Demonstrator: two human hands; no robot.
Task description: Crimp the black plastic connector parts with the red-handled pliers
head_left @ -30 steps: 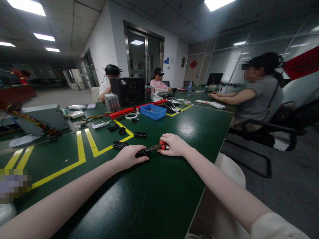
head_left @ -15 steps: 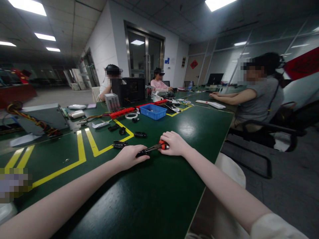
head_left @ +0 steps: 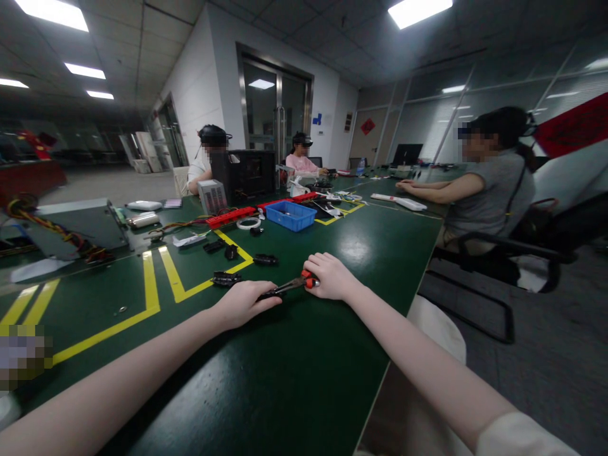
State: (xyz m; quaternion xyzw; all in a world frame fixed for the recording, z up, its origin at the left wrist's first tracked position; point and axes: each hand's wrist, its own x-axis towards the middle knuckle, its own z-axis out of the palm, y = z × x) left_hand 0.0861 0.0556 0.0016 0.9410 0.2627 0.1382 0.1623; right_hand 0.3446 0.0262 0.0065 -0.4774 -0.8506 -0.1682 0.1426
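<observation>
My right hand (head_left: 329, 277) is closed around the red-and-black handles of a pair of long-nose pliers (head_left: 295, 284). The pliers' jaws point left and reach the small black part (head_left: 272, 293) that my left hand (head_left: 247, 300) grips between thumb and fingers. Most of that part is hidden by the left hand, and I cannot tell how firmly the jaws bite it. Just beyond the left hand lies a black plastic piece (head_left: 226, 278). Another black piece (head_left: 265, 259) rests farther off, between the two hands.
Yellow tape marks the green table (head_left: 351, 342). Farther back stand a blue bin (head_left: 290, 217), a red power strip (head_left: 232, 217), a white tape roll (head_left: 249, 223) and a black case (head_left: 251, 174). A metal box with wires (head_left: 78, 225) is at left. One person (head_left: 494, 171) sits at right, two behind.
Both hands stay almost in place. The pliers and the black part have tilted slightly, with less of the part showing past my left fingers. The view has shifted a little.
</observation>
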